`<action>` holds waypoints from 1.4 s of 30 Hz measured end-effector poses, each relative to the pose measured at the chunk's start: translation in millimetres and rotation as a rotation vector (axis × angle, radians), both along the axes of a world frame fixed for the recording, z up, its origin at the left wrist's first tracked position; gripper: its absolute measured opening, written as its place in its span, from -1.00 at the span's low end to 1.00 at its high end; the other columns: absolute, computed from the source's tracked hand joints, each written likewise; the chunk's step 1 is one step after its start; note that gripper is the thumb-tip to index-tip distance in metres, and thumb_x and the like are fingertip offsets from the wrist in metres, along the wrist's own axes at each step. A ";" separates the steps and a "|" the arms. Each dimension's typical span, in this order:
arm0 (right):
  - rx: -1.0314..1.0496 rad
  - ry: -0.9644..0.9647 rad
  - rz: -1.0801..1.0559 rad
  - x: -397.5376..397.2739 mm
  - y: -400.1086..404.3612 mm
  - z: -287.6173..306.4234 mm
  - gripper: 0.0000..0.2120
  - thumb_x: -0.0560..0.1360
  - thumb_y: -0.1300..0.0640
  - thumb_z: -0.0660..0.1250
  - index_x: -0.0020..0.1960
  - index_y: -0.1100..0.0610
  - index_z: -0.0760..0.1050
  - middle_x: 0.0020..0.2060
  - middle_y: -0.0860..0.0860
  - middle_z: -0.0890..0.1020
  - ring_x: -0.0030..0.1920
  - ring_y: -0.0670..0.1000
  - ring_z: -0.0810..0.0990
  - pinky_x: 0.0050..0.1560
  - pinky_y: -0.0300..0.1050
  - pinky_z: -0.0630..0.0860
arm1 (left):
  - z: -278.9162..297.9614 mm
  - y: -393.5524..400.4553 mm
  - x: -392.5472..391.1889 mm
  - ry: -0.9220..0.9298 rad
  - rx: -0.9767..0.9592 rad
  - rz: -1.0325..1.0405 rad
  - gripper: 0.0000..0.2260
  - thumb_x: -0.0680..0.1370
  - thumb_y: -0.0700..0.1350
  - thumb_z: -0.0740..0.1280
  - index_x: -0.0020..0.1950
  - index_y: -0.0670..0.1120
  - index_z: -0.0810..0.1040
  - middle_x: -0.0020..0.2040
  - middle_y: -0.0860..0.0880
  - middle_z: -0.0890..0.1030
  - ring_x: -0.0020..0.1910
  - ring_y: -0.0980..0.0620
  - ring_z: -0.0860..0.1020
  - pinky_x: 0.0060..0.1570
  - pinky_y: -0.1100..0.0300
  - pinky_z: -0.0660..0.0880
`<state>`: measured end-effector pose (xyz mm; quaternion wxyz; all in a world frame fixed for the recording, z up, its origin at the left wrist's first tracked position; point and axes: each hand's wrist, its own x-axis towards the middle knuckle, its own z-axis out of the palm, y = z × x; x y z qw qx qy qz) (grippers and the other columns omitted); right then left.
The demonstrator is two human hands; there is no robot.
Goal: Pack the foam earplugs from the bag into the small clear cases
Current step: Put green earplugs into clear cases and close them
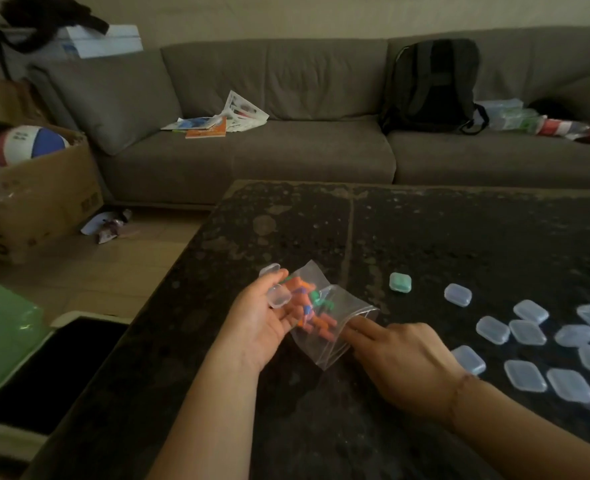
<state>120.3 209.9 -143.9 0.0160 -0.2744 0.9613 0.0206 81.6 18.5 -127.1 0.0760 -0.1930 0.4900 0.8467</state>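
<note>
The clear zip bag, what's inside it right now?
Inside the clear zip bag are foam earplugs, mostly orange with some green and blue. The right hand has fingers reaching into its mouth. The left hand hides part of the pile.

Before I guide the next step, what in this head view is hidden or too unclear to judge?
- Right hand: fingertips go into the bag; whether they pinch an earplug is hidden by the plastic.
- Earplugs: heaped and blurred, count unreadable.
- Open case in the left hand: contents unclear.
- Green-tinted case: contents not visible.
- Clear cases: rightmost ones cut by the frame edge.
</note>
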 end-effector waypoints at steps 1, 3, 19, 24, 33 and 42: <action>0.010 -0.007 -0.004 -2.8 -1.2 -0.9 -0.50 0.62 -0.08 0.09 0.52 -0.15 0.03 0.40 -0.09 0.36 -0.14 -0.08 0.55 -0.13 -0.16 0.54 | -0.5 -0.5 -3.7 0.019 -0.038 0.033 -0.82 0.65 -0.12 0.32 0.24 -0.11 0.51 0.05 -0.16 0.67 -0.12 -0.01 0.66 -0.32 0.20 0.55; -0.013 -0.029 -0.045 -3.5 -4.7 0.0 -0.58 0.61 -0.11 0.09 0.46 -0.17 0.17 0.27 -0.13 0.48 -0.14 -0.11 0.55 -0.10 -0.16 0.55 | -3.3 -4.2 -13.9 0.061 -0.194 0.134 -0.79 0.62 -0.17 0.35 0.25 -0.09 0.51 0.09 -0.13 0.63 -0.14 0.05 0.62 -0.23 0.21 0.51; -0.788 -0.154 -0.483 -1.9 -23.8 -12.0 -0.85 0.55 0.08 0.32 0.07 -0.14 0.54 -0.02 -0.29 0.52 -0.05 -0.29 0.53 -0.15 -0.50 0.45 | -34.6 -16.6 -39.8 0.077 -0.862 0.114 -0.78 0.58 -0.07 0.42 0.21 -0.09 0.60 0.08 -0.01 0.64 -0.04 0.09 0.59 -0.05 0.17 0.54; -0.755 -0.118 -0.390 17.5 -5.5 -12.0 -0.66 0.52 0.20 0.37 -0.02 -0.28 0.47 0.03 -0.25 0.58 0.04 -0.27 0.57 0.00 -0.54 0.43 | -29.0 -13.3 -32.8 0.117 -0.770 0.013 -0.74 0.57 -0.12 0.45 0.25 -0.07 0.58 0.10 0.03 0.60 0.02 0.11 0.56 -0.22 0.31 0.42; -0.598 -0.184 -0.380 24.2 -4.3 0.1 -0.83 0.50 -0.03 0.37 0.05 -0.26 0.50 -0.06 -0.27 0.47 -0.01 -0.23 0.50 0.02 -0.30 0.53 | -18.5 -40.5 -14.2 0.280 -0.484 -0.153 -0.65 0.58 -0.26 0.34 -0.33 0.09 0.61 -0.18 -0.05 0.65 -0.12 -0.03 0.67 -0.07 0.09 0.55; -0.638 -0.240 -0.291 21.8 2.5 -5.2 -0.75 0.56 0.04 0.29 0.11 -0.31 0.49 -0.01 -0.28 0.50 0.03 -0.26 0.51 0.06 -0.29 0.51 | -25.7 -49.5 -8.4 0.268 -0.399 -0.140 -0.75 0.57 -0.36 0.27 -0.20 -0.07 0.57 -0.19 -0.09 0.64 -0.15 -0.05 0.64 -0.08 0.06 0.56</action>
